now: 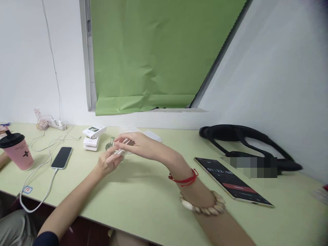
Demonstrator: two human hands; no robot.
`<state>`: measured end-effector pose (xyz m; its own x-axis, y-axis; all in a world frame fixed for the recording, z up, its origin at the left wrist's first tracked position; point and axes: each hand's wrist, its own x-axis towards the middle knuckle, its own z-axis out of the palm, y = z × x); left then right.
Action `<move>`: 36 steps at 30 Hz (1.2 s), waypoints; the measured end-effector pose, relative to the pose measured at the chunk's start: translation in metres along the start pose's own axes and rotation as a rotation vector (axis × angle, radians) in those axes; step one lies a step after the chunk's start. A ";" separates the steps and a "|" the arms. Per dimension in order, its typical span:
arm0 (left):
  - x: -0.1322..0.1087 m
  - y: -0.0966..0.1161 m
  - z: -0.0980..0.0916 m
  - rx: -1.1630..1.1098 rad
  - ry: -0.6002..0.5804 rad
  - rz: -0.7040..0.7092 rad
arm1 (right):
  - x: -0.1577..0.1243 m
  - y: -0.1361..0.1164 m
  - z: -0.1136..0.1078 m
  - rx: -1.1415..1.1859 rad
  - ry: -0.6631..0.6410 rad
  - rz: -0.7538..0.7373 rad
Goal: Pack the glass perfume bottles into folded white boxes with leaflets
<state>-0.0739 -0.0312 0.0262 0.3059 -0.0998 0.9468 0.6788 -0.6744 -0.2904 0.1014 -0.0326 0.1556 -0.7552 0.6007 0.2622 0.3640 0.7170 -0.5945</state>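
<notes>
Above the pale green table, my left hand (109, 161) grips a small, flat white box (122, 147) from below, thumb and fingers closed around its near end. My right hand (139, 145) reaches over the same box from the right, its fingers bent onto the top and far side. Fingers cover most of the box, so its print and whether its flap is lifted cannot be made out. Just behind my left hand stands a small shiny metal object (110, 142), partly hidden. A stack of similar white boxes (91, 142) sits left of it, the top one turned askew.
White papers (153, 136) lie behind my right hand. A phone (62, 158) with a white cable and a pink cup (19, 152) are at left, near another person's arm (3, 160). At right lie a tablet showing a timer (233, 182) and a black strapped headset (241, 136).
</notes>
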 end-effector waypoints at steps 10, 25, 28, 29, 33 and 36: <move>-0.018 -0.001 0.007 0.040 -0.239 0.067 | -0.007 0.024 0.021 -0.006 -0.041 0.105; -0.003 0.012 0.000 0.025 -1.067 -0.210 | -0.040 0.166 0.046 0.450 0.286 0.397; 0.001 0.014 -0.002 -0.048 -1.157 -0.341 | -0.040 0.176 0.052 0.546 0.256 0.402; 0.002 0.014 -0.002 -0.071 -1.172 -0.390 | -0.040 0.177 0.053 0.570 0.251 0.403; 0.004 0.009 -0.003 -0.104 -1.206 -0.531 | -0.043 0.172 0.054 0.643 0.153 0.431; 0.004 0.001 -0.006 -0.082 -1.192 -0.498 | -0.046 0.167 0.055 0.687 -0.046 0.464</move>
<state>-0.0765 -0.0364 0.0305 0.4651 0.8544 0.2315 0.8612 -0.4973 0.1052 0.1674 0.0400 0.0023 -0.6374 0.7566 -0.1460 0.2412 0.0159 -0.9703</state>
